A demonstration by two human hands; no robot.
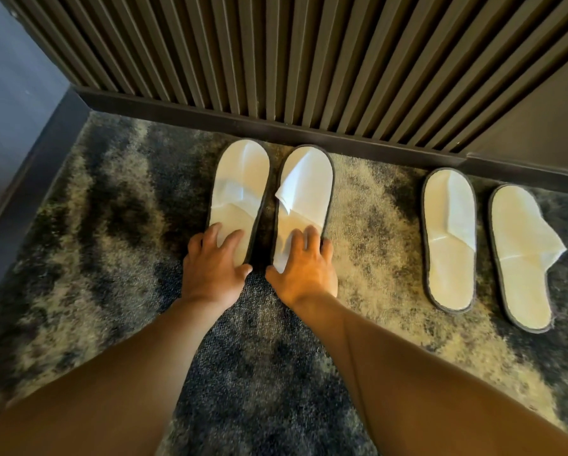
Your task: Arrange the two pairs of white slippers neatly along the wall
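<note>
both hands flat on the left pair

left hand (214, 264) and right hand (304, 266) lie spread, palms down, on the heels of the left pair (269, 192), toes near the slatted wall (309, 60). the right pair (486, 245) sits apart on the carpet (111, 225).

Left pair: two flat white cloth slippers with dark edging (239, 189) (304, 195), side by side, toes near the wall.
Right pair: same kind (448, 238) (519, 255), set apart, toes near the wall.

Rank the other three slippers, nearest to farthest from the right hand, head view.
Measured from the right hand:
1. Slipper under the left hand, just left.
2. Inner slipper of the right pair, to the right.
3. Rightmost slipper, farthest right.
</note>
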